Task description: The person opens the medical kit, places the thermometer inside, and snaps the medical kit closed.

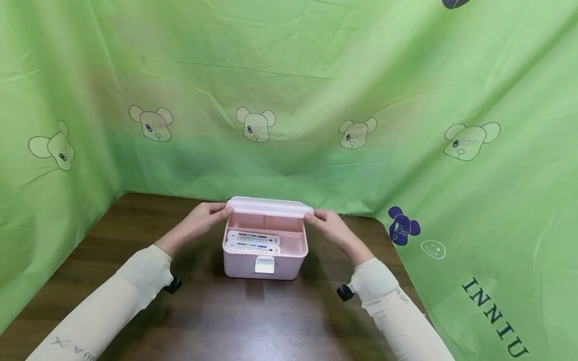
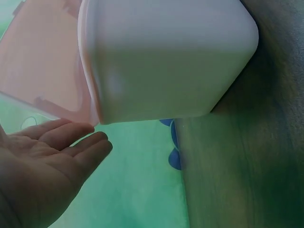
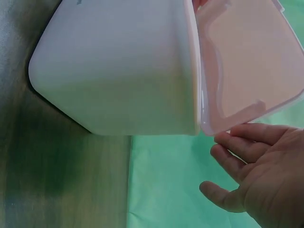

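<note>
A pale pink storage box (image 1: 262, 265) stands on the table with its lid (image 1: 271, 206) raised partway at the back. At the lid's left end my left hand (image 1: 205, 219) grips the edge, thumb in front. My right hand (image 1: 333, 228) holds the lid's right end, also with the thumb in front. Inside the box, two flat white strips (image 1: 254, 247) with coloured bands and printed scales lie in the left part. Both wrist views show fingertips against the lid's edge; in the right wrist view, one finger of the right hand (image 3: 266, 166) stands apart.
A white latch (image 1: 264, 264) is on the box's front. Pink dividers (image 1: 266, 221) split the inside. The dark wooden table (image 1: 253, 321) meets a green curtain (image 1: 289, 165) printed with bear heads just behind the box.
</note>
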`<state>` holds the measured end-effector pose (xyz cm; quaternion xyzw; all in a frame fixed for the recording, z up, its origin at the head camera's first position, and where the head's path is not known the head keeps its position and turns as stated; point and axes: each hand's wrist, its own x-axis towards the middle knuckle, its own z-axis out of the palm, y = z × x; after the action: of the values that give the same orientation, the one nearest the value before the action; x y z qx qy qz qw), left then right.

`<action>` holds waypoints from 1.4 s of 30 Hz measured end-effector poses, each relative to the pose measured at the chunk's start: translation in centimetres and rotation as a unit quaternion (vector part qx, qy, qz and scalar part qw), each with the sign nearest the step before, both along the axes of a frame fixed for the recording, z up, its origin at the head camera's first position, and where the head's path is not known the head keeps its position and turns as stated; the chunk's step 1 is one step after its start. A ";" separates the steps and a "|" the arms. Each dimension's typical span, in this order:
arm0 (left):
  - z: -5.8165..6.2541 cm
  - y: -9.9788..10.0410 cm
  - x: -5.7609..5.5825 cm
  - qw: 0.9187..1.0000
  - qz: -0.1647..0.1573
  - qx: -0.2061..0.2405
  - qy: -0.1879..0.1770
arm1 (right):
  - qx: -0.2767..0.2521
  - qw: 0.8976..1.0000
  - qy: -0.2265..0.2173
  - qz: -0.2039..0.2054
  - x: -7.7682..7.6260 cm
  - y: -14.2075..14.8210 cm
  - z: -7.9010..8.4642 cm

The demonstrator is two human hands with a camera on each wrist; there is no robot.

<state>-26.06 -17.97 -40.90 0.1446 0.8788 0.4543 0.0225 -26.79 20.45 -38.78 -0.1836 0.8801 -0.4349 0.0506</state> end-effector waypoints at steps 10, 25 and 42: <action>0.1 -0.3 0.4 1.000 0.005 0.020 -0.021 | 0.003 1.000 -0.009 -0.024 0.7 -0.1 -0.2; -1.2 0.5 3.6 0.997 0.035 0.067 0.009 | 0.005 0.988 0.044 -0.150 4.5 -1.6 -1.0; -3.3 2.1 6.2 0.983 0.109 0.134 0.064 | -0.019 0.970 0.098 -0.223 6.5 -3.7 -3.0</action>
<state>-19.90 -15.86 -44.16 0.0787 0.8202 0.5571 -0.1034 -20.25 16.76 -41.83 -0.0249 0.8913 -0.4314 -0.1376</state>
